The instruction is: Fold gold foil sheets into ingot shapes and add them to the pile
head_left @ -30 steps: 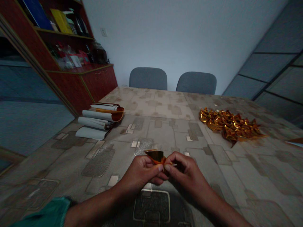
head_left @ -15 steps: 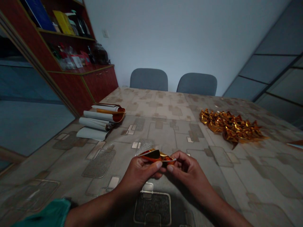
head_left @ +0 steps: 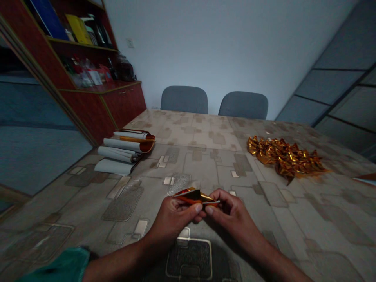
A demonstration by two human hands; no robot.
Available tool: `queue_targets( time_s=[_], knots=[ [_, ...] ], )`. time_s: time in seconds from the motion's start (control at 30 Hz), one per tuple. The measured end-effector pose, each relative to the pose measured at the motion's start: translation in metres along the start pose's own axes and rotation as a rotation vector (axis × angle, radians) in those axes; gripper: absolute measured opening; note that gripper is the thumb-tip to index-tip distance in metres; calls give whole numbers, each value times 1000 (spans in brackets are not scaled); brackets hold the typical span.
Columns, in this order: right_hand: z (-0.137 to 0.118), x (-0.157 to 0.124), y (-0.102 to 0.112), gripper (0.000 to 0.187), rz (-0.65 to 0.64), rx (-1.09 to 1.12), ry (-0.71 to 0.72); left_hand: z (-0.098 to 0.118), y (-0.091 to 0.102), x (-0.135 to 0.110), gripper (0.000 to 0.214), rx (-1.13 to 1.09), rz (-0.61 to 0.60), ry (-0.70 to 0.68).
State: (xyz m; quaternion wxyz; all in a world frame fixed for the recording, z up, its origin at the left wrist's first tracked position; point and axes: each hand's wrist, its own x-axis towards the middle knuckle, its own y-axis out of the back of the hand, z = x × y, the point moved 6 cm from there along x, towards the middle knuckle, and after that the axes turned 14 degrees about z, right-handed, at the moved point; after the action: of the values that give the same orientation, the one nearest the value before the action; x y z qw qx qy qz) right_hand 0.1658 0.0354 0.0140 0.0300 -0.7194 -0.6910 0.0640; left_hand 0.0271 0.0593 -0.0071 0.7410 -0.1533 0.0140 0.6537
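Both my hands meet just above the near edge of the patterned table (head_left: 205,164). My left hand (head_left: 174,221) and my right hand (head_left: 232,214) pinch opposite ends of a small folded piece of gold and orange foil (head_left: 194,196). Part of the foil is hidden behind my fingers. Farther right on the table lies a heap of crumpled or folded gold foil pieces (head_left: 284,158). Several rolled sheets with orange-gold inner faces (head_left: 123,150) lie at the left, well beyond my hands.
A dark red wooden shelf cabinet (head_left: 100,98) holding books and bags stands at the far left. Two grey chairs (head_left: 184,100) stand beyond the table's far edge. A sheet's orange corner (head_left: 366,179) pokes in at the right edge.
The foil has gone from a raised, cupped shape to a flatter fold lying sideways between my fingers. My hands have drawn slightly closer around it.
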Motion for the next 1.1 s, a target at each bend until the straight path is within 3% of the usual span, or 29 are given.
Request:
queue_targets(
  time_s=[0.23,0.47,0.8,0.93,1.1],
  knots=[
    [5,2,2,26,74,-134,16,-5,0,2,27,38,-36,-18],
    [0,2,3,23,55,-175,36,-2,0,2,30,57,25,28],
    [-2,5,-2,29,99,-185,39,4,-4,-1,33,46,7,21],
    [-6,3,-6,31,66,-163,32,4,-3,3,43,-24,22,10],
    [-11,-1,-2,37,-49,-144,84,4,-2,6,48,-102,-48,32]
  ],
)
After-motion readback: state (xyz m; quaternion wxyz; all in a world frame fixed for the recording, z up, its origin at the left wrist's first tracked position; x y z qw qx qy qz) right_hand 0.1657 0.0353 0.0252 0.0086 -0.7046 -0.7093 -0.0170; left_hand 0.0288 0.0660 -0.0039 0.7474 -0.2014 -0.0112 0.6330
